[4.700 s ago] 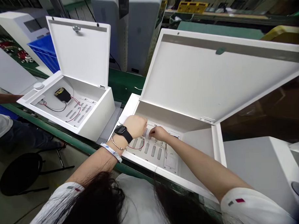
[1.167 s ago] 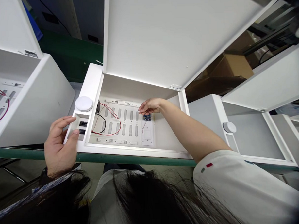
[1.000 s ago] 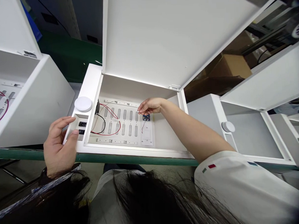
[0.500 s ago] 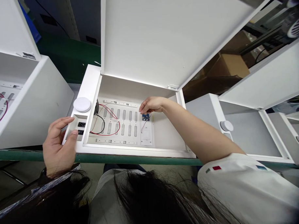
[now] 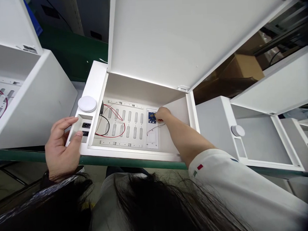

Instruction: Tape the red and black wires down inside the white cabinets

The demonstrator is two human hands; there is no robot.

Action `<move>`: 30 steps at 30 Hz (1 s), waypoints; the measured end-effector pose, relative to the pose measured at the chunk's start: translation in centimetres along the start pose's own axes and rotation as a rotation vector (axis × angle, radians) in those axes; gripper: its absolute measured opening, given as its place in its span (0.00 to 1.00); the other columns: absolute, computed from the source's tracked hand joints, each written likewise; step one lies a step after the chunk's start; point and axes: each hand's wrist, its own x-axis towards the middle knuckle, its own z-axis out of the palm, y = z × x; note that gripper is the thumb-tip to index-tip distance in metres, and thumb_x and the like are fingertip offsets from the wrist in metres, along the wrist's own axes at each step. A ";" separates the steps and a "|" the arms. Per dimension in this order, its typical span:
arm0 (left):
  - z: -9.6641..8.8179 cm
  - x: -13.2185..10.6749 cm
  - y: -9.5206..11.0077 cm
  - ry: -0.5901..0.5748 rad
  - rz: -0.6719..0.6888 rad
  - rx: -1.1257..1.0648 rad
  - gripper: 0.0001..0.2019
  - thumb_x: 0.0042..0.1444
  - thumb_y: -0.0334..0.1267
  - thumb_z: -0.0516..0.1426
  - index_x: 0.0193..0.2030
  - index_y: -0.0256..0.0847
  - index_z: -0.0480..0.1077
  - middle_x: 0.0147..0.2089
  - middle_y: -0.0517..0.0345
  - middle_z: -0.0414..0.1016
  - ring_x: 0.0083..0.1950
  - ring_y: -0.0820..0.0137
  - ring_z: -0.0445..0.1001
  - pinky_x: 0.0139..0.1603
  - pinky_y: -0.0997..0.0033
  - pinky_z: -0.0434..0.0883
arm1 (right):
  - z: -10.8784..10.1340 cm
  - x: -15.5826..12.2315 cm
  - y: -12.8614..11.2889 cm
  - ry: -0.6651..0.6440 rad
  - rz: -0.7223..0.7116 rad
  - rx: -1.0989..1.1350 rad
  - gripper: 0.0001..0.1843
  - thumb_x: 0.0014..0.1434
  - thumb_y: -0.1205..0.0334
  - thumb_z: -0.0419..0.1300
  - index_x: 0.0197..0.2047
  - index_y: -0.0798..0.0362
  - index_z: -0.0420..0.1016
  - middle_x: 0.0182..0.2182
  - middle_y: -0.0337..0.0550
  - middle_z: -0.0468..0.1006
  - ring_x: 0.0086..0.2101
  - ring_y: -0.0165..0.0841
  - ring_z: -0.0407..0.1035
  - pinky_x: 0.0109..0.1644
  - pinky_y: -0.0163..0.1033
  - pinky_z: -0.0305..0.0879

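An open white metal box (image 5: 98, 78) stands in front of me with its lid raised. Inside lies a slotted floor plate with red and black wires (image 5: 111, 125) and a small blue circuit board (image 5: 151, 117). My right hand (image 5: 163, 114) is closed in a pinch at the board's right edge, where a thin wire (image 5: 155, 127) trails away. My left hand (image 5: 61, 145) rests open against the box's front left corner, thumb by the black sockets (image 5: 86, 128). A round white knob (image 5: 87, 103) sits on the box's left ledge.
A second open white box (image 5: 29, 96) with red wires stands at the left. More white boxes (image 5: 220, 120) stand at the right. A green conveyor edge (image 5: 135, 163) runs along the front. Cardboard cartons (image 5: 245, 66) lie behind at the right.
My right hand has shifted from the board's upper left to its right edge and dropped lower into the box. The thin wire now curves to the right. My left hand stays put.
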 end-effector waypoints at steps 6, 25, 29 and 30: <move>0.1 0.1 -0.3 0.006 0.026 0.010 0.18 0.50 0.32 0.61 0.50 0.45 0.74 0.54 0.53 0.70 0.57 0.63 0.69 0.61 0.60 0.67 | 0.4 0.1 -0.3 -0.110 0.034 0.039 0.09 0.41 0.78 0.64 0.30 0.60 0.78 0.18 0.43 0.74 0.23 0.33 0.71 0.30 0.33 0.66; 0.2 -0.3 0.4 -0.010 -0.021 0.029 0.17 0.52 0.34 0.59 0.50 0.43 0.73 0.55 0.51 0.68 0.59 0.60 0.68 0.64 0.53 0.64 | 1.4 -1.0 -0.4 0.108 0.005 0.010 0.19 0.49 0.62 0.67 0.45 0.62 0.77 0.38 0.58 0.78 0.44 0.43 0.74 0.39 0.34 0.68; 0.3 -0.3 0.4 -0.010 -0.021 0.026 0.17 0.52 0.33 0.60 0.50 0.43 0.73 0.55 0.52 0.68 0.58 0.62 0.68 0.63 0.58 0.65 | 1.8 -1.4 -0.6 0.144 0.035 0.067 0.20 0.51 0.59 0.66 0.46 0.61 0.77 0.42 0.59 0.78 0.46 0.44 0.74 0.42 0.35 0.68; 0.3 -0.4 0.4 -0.003 -0.020 0.018 0.17 0.51 0.33 0.60 0.49 0.43 0.73 0.54 0.53 0.68 0.58 0.63 0.68 0.63 0.59 0.65 | 1.9 -1.4 -0.7 0.146 0.047 0.082 0.21 0.51 0.59 0.66 0.46 0.61 0.77 0.43 0.59 0.78 0.46 0.44 0.74 0.43 0.35 0.68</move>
